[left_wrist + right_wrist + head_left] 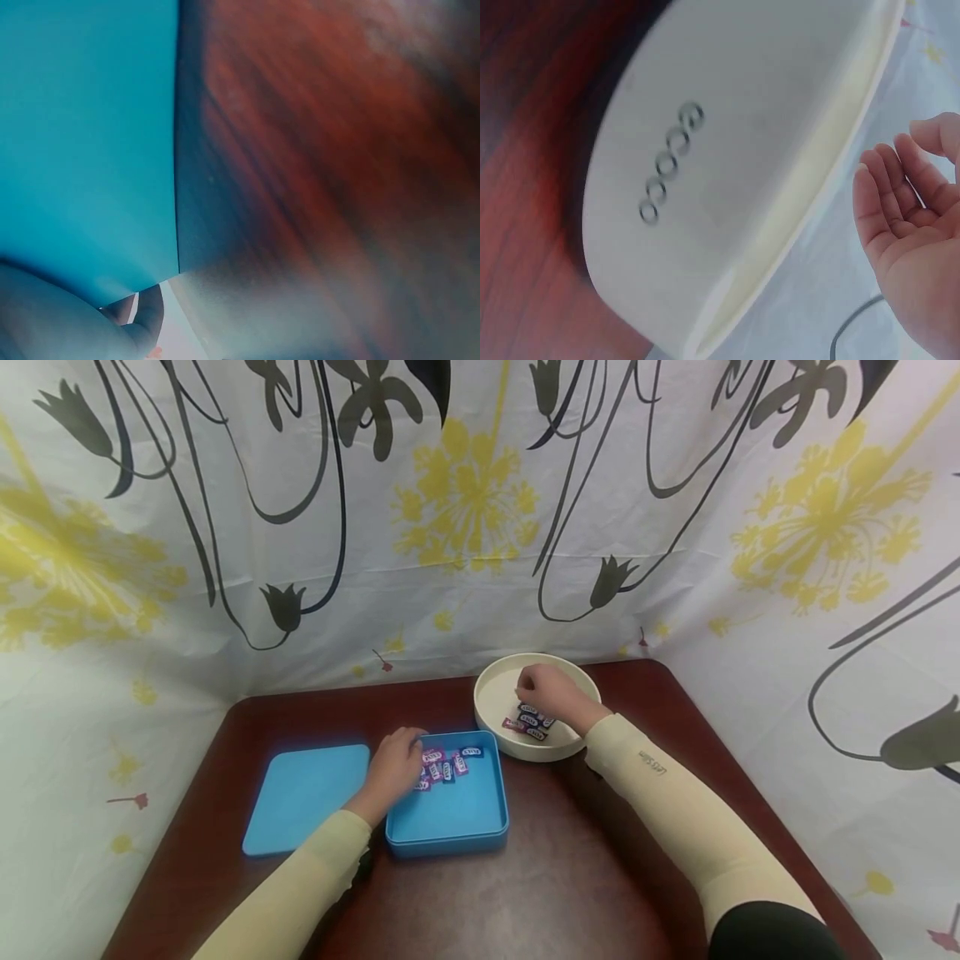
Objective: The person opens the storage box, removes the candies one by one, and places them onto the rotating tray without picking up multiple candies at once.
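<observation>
My left hand (393,768) is at the left rim of an open blue box (450,814) and holds that edge. Its fingertips are mostly hidden in the left wrist view, where the box's side (90,135) fills the left part. Inside the box lie several small flat printed pieces (448,770), purple and dark blue with white lettering. Over a round cream bowl (491,693) hovers my right hand (555,693). The right wrist view shows this hand (915,225) with fingers loosely curled and nothing visible in them. Similar small printed pieces (529,720) lie in the bowl.
A flat blue lid (307,797) lies on the dark red-brown table (577,877), left of the box. The bowl stands just behind the box's right back corner. White curtains (450,610) with flower prints enclose the table's back and sides.
</observation>
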### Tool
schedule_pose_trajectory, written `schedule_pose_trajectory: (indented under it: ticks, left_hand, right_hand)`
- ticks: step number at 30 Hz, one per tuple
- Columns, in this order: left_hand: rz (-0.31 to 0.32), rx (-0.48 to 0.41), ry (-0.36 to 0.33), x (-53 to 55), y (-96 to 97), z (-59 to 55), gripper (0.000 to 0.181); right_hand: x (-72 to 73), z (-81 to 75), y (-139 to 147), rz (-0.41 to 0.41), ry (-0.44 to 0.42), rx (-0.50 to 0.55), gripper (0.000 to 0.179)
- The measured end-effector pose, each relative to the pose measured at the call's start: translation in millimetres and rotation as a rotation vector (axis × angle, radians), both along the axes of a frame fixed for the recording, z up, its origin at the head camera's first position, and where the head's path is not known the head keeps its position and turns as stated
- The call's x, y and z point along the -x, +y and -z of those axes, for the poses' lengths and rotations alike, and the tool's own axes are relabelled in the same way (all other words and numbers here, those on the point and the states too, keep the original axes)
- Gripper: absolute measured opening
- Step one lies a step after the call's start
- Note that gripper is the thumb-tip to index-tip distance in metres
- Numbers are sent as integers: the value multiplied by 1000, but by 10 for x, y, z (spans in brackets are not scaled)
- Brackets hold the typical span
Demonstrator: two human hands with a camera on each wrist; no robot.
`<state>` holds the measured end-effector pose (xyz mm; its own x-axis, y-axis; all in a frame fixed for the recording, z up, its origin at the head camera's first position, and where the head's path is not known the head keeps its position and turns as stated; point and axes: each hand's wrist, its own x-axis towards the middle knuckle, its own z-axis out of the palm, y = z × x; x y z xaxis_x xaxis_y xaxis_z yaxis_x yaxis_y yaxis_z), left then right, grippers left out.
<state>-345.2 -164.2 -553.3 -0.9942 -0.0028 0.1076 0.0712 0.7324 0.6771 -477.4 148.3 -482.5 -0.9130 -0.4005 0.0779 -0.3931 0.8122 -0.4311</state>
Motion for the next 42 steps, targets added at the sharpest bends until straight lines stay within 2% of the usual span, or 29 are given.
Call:
schedule_pose_trajectory:
  ticks: [7, 13, 16, 22, 26, 29, 37, 42]
  left_hand:
    - [-1, -1, -2, 3, -4, 7, 36]
    - [4, -8, -8, 3, -9, 0, 38]
    - [8, -9, -5, 0, -9, -13, 38]
    - [15, -1, 5, 12, -21, -11, 37]
    - [14, 1, 0, 9, -23, -4, 37]
    - [14, 2, 0, 7, -23, -2, 37]
    - [13, -3, -4, 7, -24, -6, 37]
    - [12, -5, -1, 5, -20, -13, 36]
  right_hand:
    - [4, -50, 78, 10, -6, 17, 12]
    - [-69, -59, 48, -10, -6, 13, 11]
    - [-147, -68, -38, -51, 3, 13, 9]
    - [-442, -125, -353, -208, 47, -23, 7]
    - [-659, -94, -565, -246, 44, -93, 20]
    - [-766, -58, -689, -266, 32, -136, 28]
    - [-849, 38, -846, -319, 18, -212, 38]
    - [-865, 159, -884, -328, 16, -262, 31]
